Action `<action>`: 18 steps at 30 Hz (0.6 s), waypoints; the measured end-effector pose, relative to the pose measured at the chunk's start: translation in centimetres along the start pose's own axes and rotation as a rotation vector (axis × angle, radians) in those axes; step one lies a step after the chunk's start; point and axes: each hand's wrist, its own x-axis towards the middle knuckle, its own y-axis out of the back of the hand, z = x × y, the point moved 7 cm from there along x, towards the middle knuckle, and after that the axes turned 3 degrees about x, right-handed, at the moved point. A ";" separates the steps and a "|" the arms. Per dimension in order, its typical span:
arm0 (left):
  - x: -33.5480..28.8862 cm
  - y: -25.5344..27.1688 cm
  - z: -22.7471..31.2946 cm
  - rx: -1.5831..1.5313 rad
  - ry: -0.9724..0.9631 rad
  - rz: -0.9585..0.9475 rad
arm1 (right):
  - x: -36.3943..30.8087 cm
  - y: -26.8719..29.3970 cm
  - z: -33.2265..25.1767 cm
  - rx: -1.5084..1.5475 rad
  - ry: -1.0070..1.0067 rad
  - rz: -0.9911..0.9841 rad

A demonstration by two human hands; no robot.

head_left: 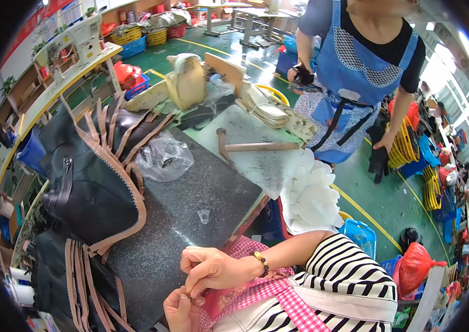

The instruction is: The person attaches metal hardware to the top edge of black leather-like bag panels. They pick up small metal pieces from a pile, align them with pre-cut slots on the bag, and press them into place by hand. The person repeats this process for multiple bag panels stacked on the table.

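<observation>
Over the near edge of a dark stone slab point(151, 243), my right hand point(208, 269), wearing a beaded bracelet point(262, 264), has its fingers pinched together. Just below it my left hand point(182, 311) is closed too, fingertips meeting those of the right. Whatever lies between them is too small or hidden to name. Black leather pieces point(93, 191) with tan zigzag-cut edges are heaped to the left. More such pieces point(52, 271) hang nearer me. A clear plastic bag point(164, 157) with small dark bits rests on the slab, and a small clear scrap point(204, 216) lies closer to my hands.
A hammer point(262, 147) lies on a pale board point(251, 171) at the far side. White sheets point(309, 193) are piled right of the slab. Across the table stands a person point(356, 72) in a blue apron, holding dark items. Yellow baskets point(403, 144) line the right.
</observation>
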 end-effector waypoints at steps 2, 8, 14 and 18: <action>0.4 -0.8 -0.4 0.063 0.032 0.066 | -0.6 0.5 0.1 -0.002 -0.022 -0.004; 0.8 -0.8 1.6 0.271 -0.038 0.119 | -0.9 0.4 0.7 0.182 -0.144 0.068; 1.0 -2.1 -0.1 0.073 0.071 0.035 | -1.5 0.7 0.4 0.173 -0.068 0.076; 1.4 -1.8 -0.9 0.128 0.093 0.030 | -1.8 1.2 0.5 0.129 -0.019 0.080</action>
